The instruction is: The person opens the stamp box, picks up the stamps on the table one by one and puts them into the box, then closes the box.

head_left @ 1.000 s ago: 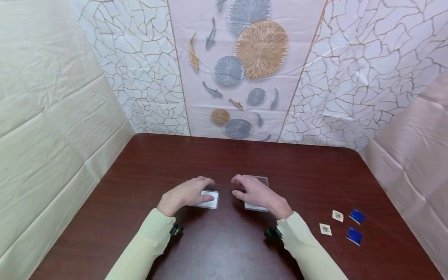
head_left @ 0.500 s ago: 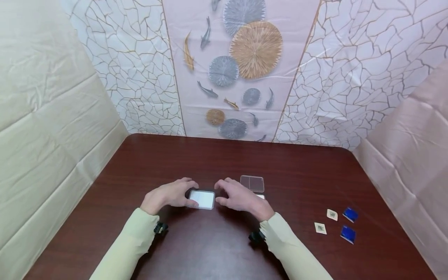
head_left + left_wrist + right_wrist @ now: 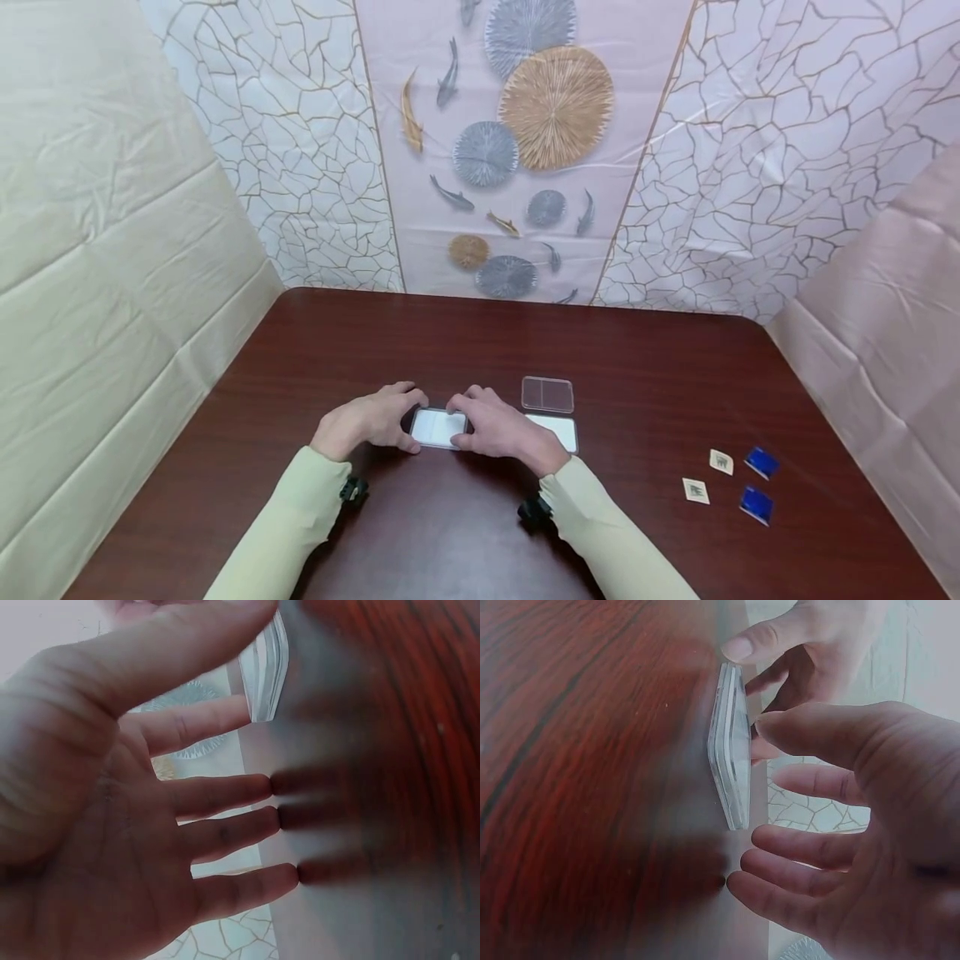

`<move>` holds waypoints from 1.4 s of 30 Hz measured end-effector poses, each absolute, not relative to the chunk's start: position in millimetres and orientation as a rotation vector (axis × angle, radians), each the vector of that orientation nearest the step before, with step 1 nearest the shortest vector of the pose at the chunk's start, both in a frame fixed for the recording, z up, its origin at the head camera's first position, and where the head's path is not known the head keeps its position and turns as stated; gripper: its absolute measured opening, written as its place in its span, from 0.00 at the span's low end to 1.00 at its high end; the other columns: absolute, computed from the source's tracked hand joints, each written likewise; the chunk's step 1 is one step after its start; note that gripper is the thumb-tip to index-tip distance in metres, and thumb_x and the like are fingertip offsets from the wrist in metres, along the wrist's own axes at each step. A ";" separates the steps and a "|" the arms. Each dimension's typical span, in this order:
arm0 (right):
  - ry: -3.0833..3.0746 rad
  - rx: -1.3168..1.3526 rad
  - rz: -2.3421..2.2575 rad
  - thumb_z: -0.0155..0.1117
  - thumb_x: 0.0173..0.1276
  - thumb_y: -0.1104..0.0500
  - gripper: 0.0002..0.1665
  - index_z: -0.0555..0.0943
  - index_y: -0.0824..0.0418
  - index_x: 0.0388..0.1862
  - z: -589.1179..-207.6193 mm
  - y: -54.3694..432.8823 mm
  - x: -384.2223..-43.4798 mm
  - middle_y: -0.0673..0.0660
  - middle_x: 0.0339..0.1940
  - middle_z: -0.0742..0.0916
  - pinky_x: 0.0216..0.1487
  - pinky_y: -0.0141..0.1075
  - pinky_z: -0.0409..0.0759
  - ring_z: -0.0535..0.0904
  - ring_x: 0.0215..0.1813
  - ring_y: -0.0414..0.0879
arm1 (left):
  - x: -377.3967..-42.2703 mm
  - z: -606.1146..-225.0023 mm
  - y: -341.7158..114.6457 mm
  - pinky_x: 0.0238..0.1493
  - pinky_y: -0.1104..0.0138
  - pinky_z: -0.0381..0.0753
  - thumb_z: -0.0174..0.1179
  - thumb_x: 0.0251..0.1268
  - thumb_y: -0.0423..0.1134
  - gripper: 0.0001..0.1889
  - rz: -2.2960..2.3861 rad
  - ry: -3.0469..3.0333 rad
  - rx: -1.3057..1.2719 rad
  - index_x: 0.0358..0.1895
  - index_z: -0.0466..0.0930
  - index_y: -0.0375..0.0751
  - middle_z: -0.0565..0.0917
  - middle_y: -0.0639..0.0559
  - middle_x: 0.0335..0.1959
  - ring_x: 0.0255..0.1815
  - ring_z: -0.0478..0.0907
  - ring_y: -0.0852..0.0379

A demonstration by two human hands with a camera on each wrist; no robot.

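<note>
A flat clear plastic case (image 3: pixel 437 427) with a white face lies at the middle of the table, between both hands. In the head view my left hand (image 3: pixel 366 421) is at its left end, thumb by the near edge and index finger by the far edge. The left wrist view shows that index fingertip against the corner of the case (image 3: pixel 266 671), the other fingers reaching down to the table. My right hand (image 3: pixel 491 421) overlaps the right end. In the right wrist view, its thumb and index finger hang loosely spread just above the layered case (image 3: pixel 731 750).
Right of the hands lie a clear, divided plastic lid (image 3: pixel 547 394) and a white-faced piece (image 3: pixel 558 429), partly behind the right hand. Farther right are small printed cream squares (image 3: pixel 695 491) and dark blue packets (image 3: pixel 757 505). Patterned cloth (image 3: pixel 510 150) hangs behind the table.
My right hand has moved left from over the right-hand pieces to the right end of the case, uncovering them. My left hand has drawn back left from over the case to its left end.
</note>
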State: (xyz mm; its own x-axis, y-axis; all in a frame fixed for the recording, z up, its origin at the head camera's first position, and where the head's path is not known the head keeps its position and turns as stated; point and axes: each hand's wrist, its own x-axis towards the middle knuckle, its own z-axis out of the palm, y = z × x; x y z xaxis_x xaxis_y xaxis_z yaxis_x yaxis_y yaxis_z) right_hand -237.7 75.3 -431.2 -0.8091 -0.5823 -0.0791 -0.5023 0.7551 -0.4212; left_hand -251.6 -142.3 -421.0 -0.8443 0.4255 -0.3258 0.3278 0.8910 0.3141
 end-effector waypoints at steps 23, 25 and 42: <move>2.808 -0.961 -0.329 0.72 0.61 0.53 0.19 0.78 0.51 0.49 -433.8 57.5 -233.7 0.53 0.46 0.79 0.41 0.36 0.75 0.70 0.46 0.47 | -250.7 -423.0 -140.9 0.51 0.56 0.75 0.75 0.50 0.48 0.27 0.316 2.707 0.604 0.53 0.73 0.49 0.73 0.46 0.60 0.55 0.70 0.48; 2.817 -0.967 -0.311 0.72 0.61 0.53 0.19 0.77 0.51 0.49 -434.5 56.7 -233.5 0.53 0.46 0.79 0.40 0.36 0.74 0.70 0.46 0.46 | -250.6 -422.9 -141.4 0.50 0.56 0.75 0.75 0.50 0.48 0.27 0.322 2.706 0.602 0.53 0.73 0.49 0.73 0.47 0.58 0.54 0.71 0.49; 2.830 -1.028 -0.405 0.73 0.59 0.53 0.18 0.80 0.54 0.47 -434.2 62.6 -238.1 0.54 0.47 0.82 0.45 0.35 0.75 0.72 0.47 0.47 | -252.4 -423.5 -141.0 0.50 0.55 0.75 0.75 0.50 0.48 0.28 0.329 2.707 0.608 0.54 0.74 0.50 0.72 0.45 0.63 0.57 0.71 0.47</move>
